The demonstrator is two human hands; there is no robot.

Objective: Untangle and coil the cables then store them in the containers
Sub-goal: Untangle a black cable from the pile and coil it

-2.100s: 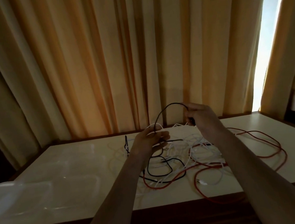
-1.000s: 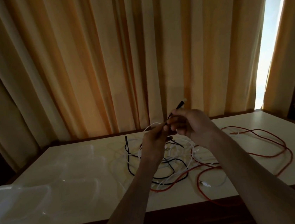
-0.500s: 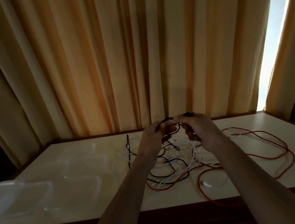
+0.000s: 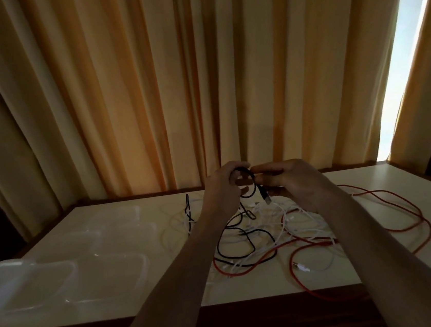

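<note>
Black cable [image 4: 248, 186] looped mid-frame | my left hand [image 4: 223, 192] and right hand [image 4: 291, 181] pinch it | risk: trailing end snags white cables [image 4: 296, 224], dragging the tangle.

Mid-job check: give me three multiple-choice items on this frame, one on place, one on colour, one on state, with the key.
1. The clear containers sit where on the table?
A. the person's left
B. the person's right
C. under the tangle

2. Which cable hangs over the table's near edge?
A. white
B. red
C. black

3. The black cable is:
A. stored in a container
B. lying untouched
C. held as a small loop

Key: 1 A, they lie left of the left hand. 2 B, the red cable crosses that edge. 3 C, both hands, right hand included, pinch the loop.
</note>
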